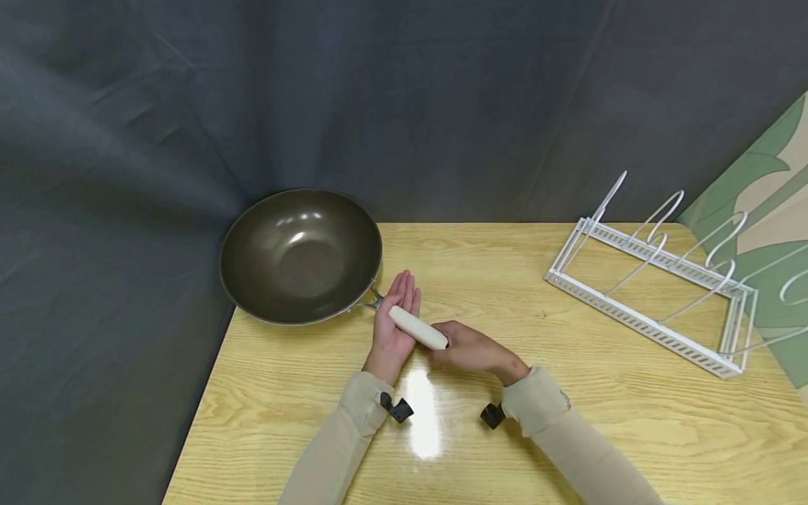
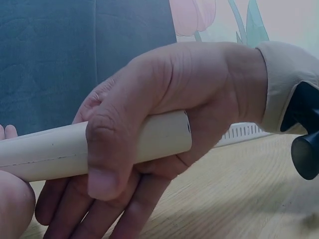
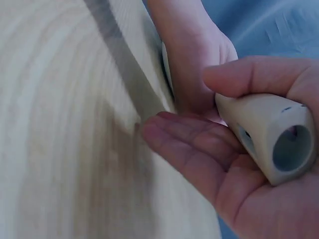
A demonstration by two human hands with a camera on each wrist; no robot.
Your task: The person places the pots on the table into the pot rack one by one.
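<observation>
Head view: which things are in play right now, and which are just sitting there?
In hand:
- wok, at the table's far left corner
- wok handle, cream
- left hand, flat beside the handle, fingers straight
- right hand, gripping the handle's end

Lying about:
- white wire rack, far right, untouched
- wooden table
- dark backdrop cloth

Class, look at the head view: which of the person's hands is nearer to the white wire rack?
Right. The right hand grips the end of the pan handle, on the side towards the white wire rack. The left hand lies under the handle, closer to the pan.
</observation>
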